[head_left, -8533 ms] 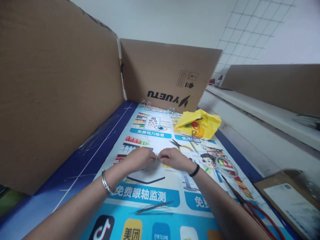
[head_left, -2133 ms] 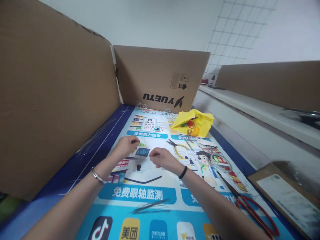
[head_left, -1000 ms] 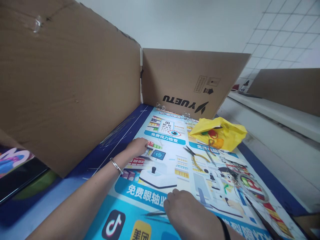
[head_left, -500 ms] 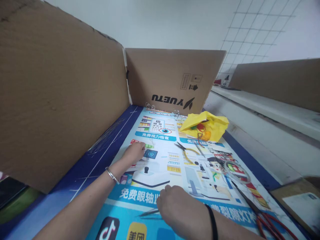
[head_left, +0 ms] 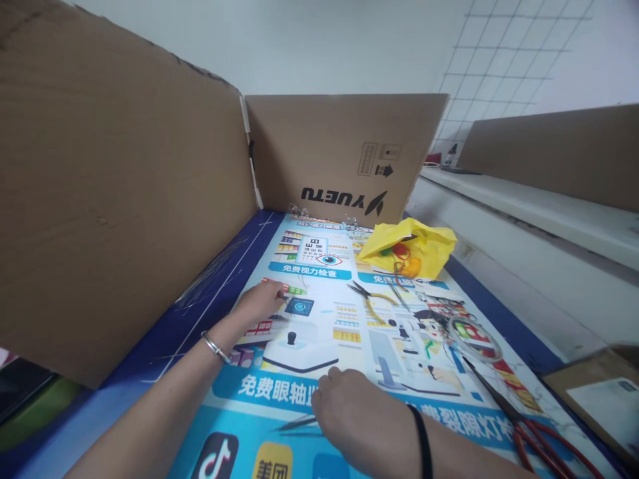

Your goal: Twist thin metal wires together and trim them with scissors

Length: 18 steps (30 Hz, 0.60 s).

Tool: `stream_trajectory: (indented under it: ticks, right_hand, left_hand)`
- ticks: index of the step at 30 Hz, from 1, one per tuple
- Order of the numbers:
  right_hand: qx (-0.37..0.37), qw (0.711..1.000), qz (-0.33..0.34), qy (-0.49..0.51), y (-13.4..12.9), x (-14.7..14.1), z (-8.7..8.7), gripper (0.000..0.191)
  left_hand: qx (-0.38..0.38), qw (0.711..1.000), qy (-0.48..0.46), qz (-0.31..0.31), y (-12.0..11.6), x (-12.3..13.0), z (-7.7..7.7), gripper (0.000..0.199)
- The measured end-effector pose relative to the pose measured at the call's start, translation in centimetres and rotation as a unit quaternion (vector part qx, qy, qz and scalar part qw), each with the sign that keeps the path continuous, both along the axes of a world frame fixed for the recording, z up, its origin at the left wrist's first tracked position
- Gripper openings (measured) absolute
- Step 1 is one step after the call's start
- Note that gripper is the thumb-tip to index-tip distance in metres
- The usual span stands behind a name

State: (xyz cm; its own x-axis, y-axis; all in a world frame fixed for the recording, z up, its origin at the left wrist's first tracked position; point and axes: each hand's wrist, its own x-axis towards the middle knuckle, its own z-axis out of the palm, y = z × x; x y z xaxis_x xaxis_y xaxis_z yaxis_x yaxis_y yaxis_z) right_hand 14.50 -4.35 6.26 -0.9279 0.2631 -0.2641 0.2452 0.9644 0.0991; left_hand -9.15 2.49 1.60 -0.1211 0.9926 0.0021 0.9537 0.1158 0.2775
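My left hand (head_left: 260,301), with a silver bangle on its wrist, is closed above the printed sheet (head_left: 319,336); what its fingertips pinch, if anything, is too small to name. My right hand (head_left: 352,406), with a black band at the wrist, is curled round metal tweezers (head_left: 298,423) whose points stick out to the left. Yellow-handled pliers (head_left: 372,301) lie farther back on the sheet. To their right is a coil of clear wire (head_left: 474,339). Red-handled scissors (head_left: 524,426) rest at the lower right.
A yellow bag (head_left: 432,249) with red and orange items stands open at the back right. Cardboard panels (head_left: 344,146) rise at the back and left. Thin wires (head_left: 212,269) lie by the left panel. Another pair of tweezers (head_left: 399,297) is beside the pliers.
My left hand has moved slightly left and toward me. My right hand and the tweezers are nearly where they were.
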Motion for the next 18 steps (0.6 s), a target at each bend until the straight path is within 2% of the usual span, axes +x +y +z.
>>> stream_trajectory:
  ticks: [5, 10, 18]
  right_hand:
    - [-0.003, 1.0, 0.003, 0.01, 0.1, 0.0, -0.4, 0.012]
    - [0.006, 1.0, 0.009, 0.026, 0.2, 0.2, -0.7, 0.013]
    - [0.002, 1.0, 0.014, 0.012, 0.3, 0.3, -0.5, 0.01]
  left_hand:
    - [0.009, 1.0, -0.001, 0.0, 0.4, -1.0, -0.4, 0.005]
    - [0.023, 1.0, -0.002, 0.007, 0.3, -1.4, -0.1, 0.009]
    - [0.061, 0.997, -0.034, -0.022, 0.5, -0.2, -0.6, 0.015]
